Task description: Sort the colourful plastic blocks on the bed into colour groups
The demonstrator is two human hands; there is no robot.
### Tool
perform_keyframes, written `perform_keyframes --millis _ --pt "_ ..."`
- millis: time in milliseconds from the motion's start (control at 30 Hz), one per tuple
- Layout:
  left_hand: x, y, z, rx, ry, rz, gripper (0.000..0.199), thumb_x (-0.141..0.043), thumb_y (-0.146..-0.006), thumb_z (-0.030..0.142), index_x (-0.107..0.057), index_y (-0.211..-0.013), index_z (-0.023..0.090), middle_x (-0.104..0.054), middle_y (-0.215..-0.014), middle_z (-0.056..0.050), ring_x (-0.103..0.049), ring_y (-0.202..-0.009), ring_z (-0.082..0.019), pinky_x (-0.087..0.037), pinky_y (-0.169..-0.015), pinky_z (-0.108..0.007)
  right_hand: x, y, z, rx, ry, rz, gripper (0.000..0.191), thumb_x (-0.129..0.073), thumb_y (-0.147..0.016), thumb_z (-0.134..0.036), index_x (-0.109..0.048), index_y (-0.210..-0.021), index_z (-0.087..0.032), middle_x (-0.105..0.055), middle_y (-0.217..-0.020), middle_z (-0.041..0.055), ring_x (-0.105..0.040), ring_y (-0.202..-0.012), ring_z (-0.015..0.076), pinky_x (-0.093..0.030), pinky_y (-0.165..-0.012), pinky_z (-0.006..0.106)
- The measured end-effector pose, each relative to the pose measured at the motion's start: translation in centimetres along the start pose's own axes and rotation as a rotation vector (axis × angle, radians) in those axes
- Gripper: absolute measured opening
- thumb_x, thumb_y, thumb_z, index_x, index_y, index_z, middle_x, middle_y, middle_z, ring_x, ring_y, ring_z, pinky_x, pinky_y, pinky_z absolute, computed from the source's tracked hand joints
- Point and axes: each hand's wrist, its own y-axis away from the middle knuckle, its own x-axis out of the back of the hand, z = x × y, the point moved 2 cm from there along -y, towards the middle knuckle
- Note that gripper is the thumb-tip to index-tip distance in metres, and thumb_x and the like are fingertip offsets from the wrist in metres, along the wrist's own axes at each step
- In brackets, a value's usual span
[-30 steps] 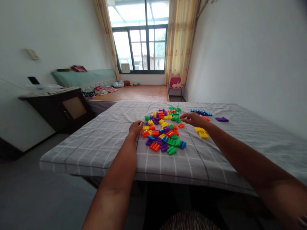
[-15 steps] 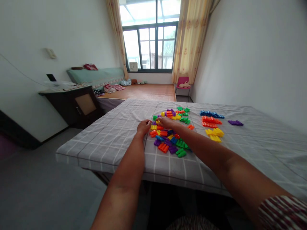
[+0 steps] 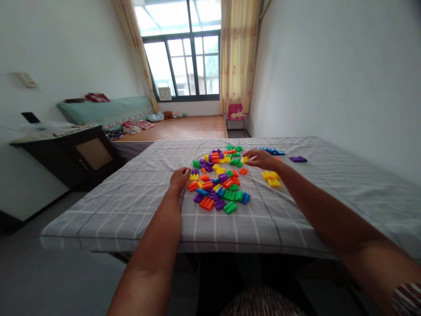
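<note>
My right hand (image 3: pixel 259 159) is closed on a yellow block (image 3: pixel 245 160), held to the right of a mixed pile of colourful plastic blocks. My left hand (image 3: pixel 180 177) rests at the pile's left edge, beside yellow and purple blocks (image 3: pixel 194 177); its fingers are curled and what they hold, if anything, is hidden. Right of the pile lie a group of yellow blocks (image 3: pixel 271 179), a row of blue blocks (image 3: pixel 271 151) and a purple piece (image 3: pixel 298 159). My right hand and forearm mostly cover the orange group.
The blocks lie on a table with a grey checked cloth (image 3: pixel 131 197). Beyond it are a bed (image 3: pixel 187 127), a pink chair (image 3: pixel 235 109) and a window. A dark cabinet (image 3: pixel 82 153) stands at the left, a white wall at the right.
My right hand has moved right from the pile, carrying a yellow block towards the sorted groups. My left hand stays at the pile's left edge. The view has turned slightly right.
</note>
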Motion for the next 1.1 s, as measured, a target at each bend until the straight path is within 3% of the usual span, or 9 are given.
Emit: perform_keyframes --millis 100,200,567,1100 --pt "0.1 -0.2 0.1 0.0 -0.019 0.004 0.035 -0.043 -0.086 0.032 -0.073 -0.101 0.02 -0.073 -0.102 -0.004 -0.065 -0.092 -0.017 -0.045 -0.075 -0.021 3.6 2.9 3.4 -0.111 -0.025 -0.042 0.045 -0.072 -0.068 -0.042 -0.066 -0.107 -0.02 -0.068 -0.101 0.0068 -0.063 -0.092 0.0203 -0.053 -0.082 0.034" --pt "0.1 -0.2 0.0 0.007 -0.039 0.003 0.037 -0.042 -0.085 0.032 -0.072 -0.103 0.02 -0.073 -0.101 -0.005 -0.065 -0.091 -0.018 -0.045 -0.075 -0.023 4.9 4.9 5.1 -0.115 -0.05 -0.078 0.051 -0.075 -0.064 -0.043 -0.066 -0.108 -0.021 -0.068 -0.105 0.0066 -0.062 -0.099 0.022 -0.05 -0.089 0.036" --pt "0.2 -0.1 -0.3 0.004 -0.046 -0.004 0.037 -0.042 -0.086 0.034 -0.071 -0.103 0.02 -0.073 -0.099 -0.004 -0.065 -0.09 -0.017 -0.045 -0.073 -0.022 3.2 5.9 7.2 -0.076 0.044 -0.158 0.048 -0.073 -0.064 -0.041 -0.069 -0.107 -0.02 -0.07 -0.107 0.0073 -0.064 -0.099 0.0241 -0.049 -0.089 0.037" --pt "0.1 0.0 0.0 0.01 -0.023 0.003 0.036 -0.043 -0.086 0.031 -0.072 -0.102 0.02 -0.073 -0.103 -0.004 -0.064 -0.093 -0.017 -0.045 -0.076 -0.022 3.7 6.4 6.4 -0.063 0.102 -0.114 0.045 -0.071 -0.069 -0.041 -0.068 -0.111 -0.023 -0.068 -0.113 0.0061 -0.065 -0.092 0.0231 -0.051 -0.081 0.034"
